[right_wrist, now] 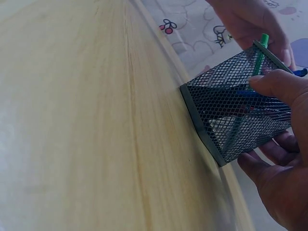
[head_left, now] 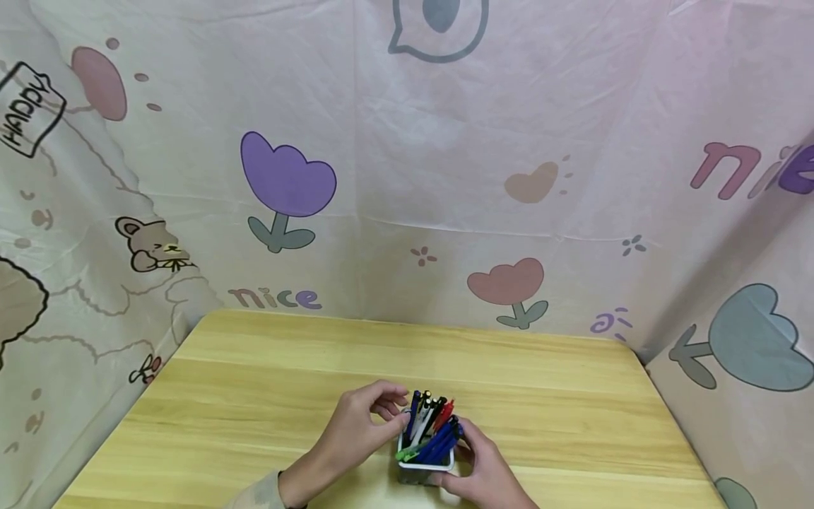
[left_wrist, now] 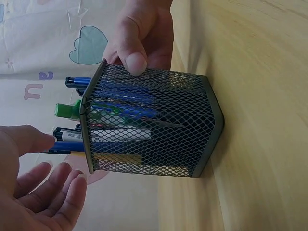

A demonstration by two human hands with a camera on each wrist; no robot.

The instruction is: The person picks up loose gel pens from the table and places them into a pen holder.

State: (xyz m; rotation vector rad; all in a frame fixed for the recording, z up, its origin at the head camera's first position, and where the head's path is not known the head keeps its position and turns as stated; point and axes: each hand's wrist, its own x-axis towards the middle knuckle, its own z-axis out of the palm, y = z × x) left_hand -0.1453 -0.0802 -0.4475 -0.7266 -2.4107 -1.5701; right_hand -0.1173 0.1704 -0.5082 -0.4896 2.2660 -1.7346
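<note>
A dark wire-mesh pen holder (head_left: 425, 475) stands on the table, full of pens. Blue pens (head_left: 440, 444), a red pen (head_left: 444, 416) and a green pen (head_left: 410, 452) stick out of its top. My right hand (head_left: 485, 470) grips the holder, its thumb on one mesh side and its fingers round another, as the right wrist view shows. At the holder's left rim is my left hand (head_left: 362, 428), fingers loosely bent. Its thumb tip (left_wrist: 45, 141) lies at a blue pen's top in the left wrist view; whether it touches is unclear. The other fingers are apart from the mesh.
The wooden table (head_left: 267, 382) extends behind and to both sides of the holder. A printed cloth (head_left: 407, 177) with flowers and lettering hangs along the table's back and sides.
</note>
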